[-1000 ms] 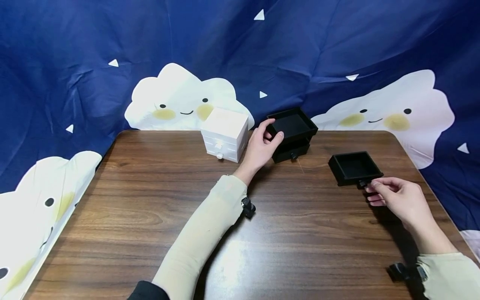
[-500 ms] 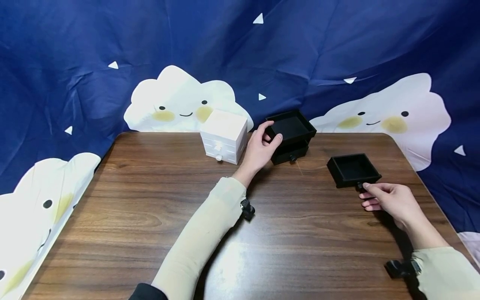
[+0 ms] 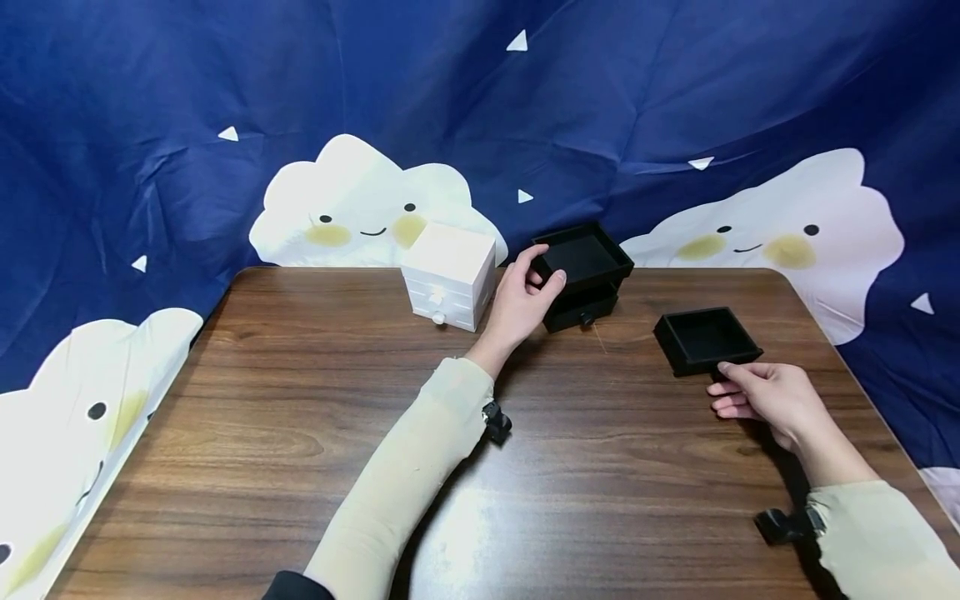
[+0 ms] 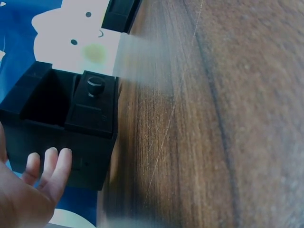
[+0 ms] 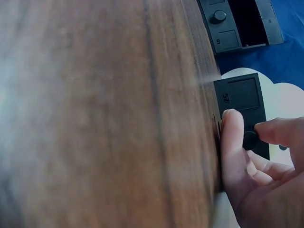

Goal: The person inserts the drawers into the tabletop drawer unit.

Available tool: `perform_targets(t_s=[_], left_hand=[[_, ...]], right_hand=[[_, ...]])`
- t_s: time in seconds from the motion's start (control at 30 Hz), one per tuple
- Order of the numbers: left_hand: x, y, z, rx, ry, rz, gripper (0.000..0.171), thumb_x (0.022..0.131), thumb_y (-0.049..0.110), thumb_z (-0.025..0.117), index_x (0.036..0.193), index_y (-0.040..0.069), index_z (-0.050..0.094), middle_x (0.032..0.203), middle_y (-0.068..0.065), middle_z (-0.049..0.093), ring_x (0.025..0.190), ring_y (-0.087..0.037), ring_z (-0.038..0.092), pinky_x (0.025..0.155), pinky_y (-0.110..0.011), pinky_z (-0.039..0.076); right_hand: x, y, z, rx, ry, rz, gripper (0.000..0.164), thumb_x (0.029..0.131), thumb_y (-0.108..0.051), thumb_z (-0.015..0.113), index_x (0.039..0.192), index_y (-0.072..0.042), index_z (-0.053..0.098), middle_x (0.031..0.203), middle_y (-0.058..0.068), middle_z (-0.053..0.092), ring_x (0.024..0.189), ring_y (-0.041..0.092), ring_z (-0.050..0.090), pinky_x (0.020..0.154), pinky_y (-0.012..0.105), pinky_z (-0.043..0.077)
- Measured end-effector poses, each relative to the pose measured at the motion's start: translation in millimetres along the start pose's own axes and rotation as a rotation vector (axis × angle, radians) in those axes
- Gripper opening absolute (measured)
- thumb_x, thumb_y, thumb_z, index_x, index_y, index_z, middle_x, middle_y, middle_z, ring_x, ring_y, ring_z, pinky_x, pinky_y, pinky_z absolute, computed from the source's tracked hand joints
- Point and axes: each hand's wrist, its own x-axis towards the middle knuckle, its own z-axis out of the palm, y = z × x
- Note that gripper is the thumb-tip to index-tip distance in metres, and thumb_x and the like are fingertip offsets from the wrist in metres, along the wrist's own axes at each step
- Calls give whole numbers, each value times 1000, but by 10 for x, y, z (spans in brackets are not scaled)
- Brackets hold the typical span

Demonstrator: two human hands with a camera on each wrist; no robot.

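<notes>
A small black cabinet [image 3: 588, 257] with a rimmed top stands at the table's back edge. Its upper slot [image 4: 50, 102] gapes, and the lower drawer [image 4: 92, 111] with a round knob sits inside. My left hand [image 3: 521, 296] holds the cabinet, thumb over the top's front edge and fingers against the left side, as the left wrist view confirms. To the right, a loose black drawer [image 3: 708, 337] lies on the table, open side up. My right hand [image 3: 776, 404] pinches its front knob [image 5: 251, 140] between thumb and index finger; the head view hides the knob.
A white drawer cabinet [image 3: 450, 271] with small knobs stands left of the black one, near my left forearm. Behind the wooden table [image 3: 585, 467] hangs a blue curtain [image 3: 570, 100] with white clouds. The table's right edge runs close beside my right hand.
My right hand has moved left, from beside the loose drawer's front corner onto its knob. The left hand and both cabinets have stayed put; the head view has tilted slightly.
</notes>
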Motion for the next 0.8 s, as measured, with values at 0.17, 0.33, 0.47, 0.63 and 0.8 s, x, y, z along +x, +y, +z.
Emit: perform_targets(t_s=[0.17,0.33,0.47,0.63,0.8], left_hand=[[5,-8,2,3,1,4,56,104,36,68,156,20,55,108,-9,58,90,-14,58,80,-22,46],[-2,-3,-4,3,-3,1,56,104,38,68,156,20,55,109,-9,58,90,-14,58,80,-23,46],[3,1,-9,4,-9,4,57,104,38,67,156,20,54,109,-9,57,91,-15,58,80,-23,46],[8,-4,-8,6,-1,6,56,104,38,68,156,20,55,108,-9,58,90,-14,58,80,-23,47],[9,-7,-4,4,11,3,54,104,37,69,155,23,56,109,-11,60,89,-13,58,80,-24,47]], right_hand=[[25,12,18,104,-6,3,27,113,-10,50,95,-11,70,78,1,80,66,12,78,65,26,66],[25,19,30,192,12,12,34,114,-11,48,90,-15,73,77,2,80,66,11,78,66,25,65],[9,19,44,232,40,6,37,113,-12,47,89,-18,74,77,2,80,67,11,79,65,24,65],[-7,5,77,302,76,-4,38,112,-9,45,89,-17,73,78,5,81,69,14,80,68,26,66],[-18,-1,105,364,103,-21,40,112,-8,45,87,-15,75,77,8,81,69,17,81,68,28,66]])
